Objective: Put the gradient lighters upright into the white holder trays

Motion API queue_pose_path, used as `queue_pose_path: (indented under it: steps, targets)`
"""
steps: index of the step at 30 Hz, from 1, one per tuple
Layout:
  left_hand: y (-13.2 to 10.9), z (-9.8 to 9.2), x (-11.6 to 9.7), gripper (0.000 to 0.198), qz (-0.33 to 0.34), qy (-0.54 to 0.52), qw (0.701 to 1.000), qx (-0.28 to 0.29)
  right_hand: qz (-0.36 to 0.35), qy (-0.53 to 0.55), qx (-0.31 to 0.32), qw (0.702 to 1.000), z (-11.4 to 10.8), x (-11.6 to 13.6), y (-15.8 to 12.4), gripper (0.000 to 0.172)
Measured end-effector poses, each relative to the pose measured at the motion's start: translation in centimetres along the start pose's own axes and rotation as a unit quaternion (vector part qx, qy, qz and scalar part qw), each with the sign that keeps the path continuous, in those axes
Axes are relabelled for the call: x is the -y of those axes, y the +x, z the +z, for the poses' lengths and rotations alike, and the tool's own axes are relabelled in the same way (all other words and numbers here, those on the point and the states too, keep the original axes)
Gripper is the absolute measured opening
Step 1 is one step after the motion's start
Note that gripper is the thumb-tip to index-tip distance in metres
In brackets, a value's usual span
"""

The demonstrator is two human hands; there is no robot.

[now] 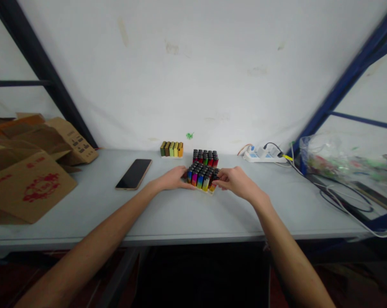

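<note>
Lighters (200, 179) stand between left hand (174, 178) and right hand (234, 181).

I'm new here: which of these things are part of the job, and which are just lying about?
In the job, it seems:
- front lighters, between the left hand and right hand
- probably the lighters right behind and the yellow-topped lighters

Apparently just lying about:
- phone
- cardboard
- power strip
- clear plastic
</note>
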State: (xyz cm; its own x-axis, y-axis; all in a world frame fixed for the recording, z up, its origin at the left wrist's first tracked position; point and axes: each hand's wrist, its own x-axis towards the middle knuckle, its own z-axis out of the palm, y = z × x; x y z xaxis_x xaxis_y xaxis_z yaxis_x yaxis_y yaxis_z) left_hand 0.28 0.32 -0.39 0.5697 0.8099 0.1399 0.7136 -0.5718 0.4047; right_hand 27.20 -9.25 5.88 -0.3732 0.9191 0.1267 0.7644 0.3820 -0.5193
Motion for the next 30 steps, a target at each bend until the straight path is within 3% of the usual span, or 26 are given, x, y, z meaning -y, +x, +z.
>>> queue_pose_path:
  steps: [5, 9, 14, 19, 24, 30]
  targets:
    - [-0.2, -0.4, -0.3, 0.069, 0.024, 0.014, 0.999, 0.018, 0.053, -0.021, -0.021, 0.998, 1.0, 0.1, 0.5, 0.030]
    - [-0.4, -0.4, -0.5, 0.074, 0.039, 0.014, 0.999, 0.016, 0.063, -0.036, -0.031, 0.997, 1.2, -0.5, 0.8, 0.032]
    - [-0.5, 0.4, -1.0, 0.077, 0.035, -0.006, 0.999, -0.031, 0.041, 0.002, -0.071, 0.997, 1.9, -3.1, 1.5, 0.025]
    - [-0.3, 1.5, -1.7, 0.077, -0.021, 0.035, 0.997, -0.068, 0.009, 0.043, -0.059, 0.997, 3.0, -6.0, 2.1, 0.051]
    - [0.1, 2.1, -2.0, 0.086, -0.081, 0.068, 0.991, -0.085, -0.024, 0.063, -0.054, 0.996, 3.8, -6.8, 2.4, 0.092]
    - [0.4, 2.0, -1.6, 0.082, -0.071, 0.070, 0.993, -0.063, -0.004, 0.071, -0.029, 0.997, 4.5, -6.8, 4.1, 0.085]
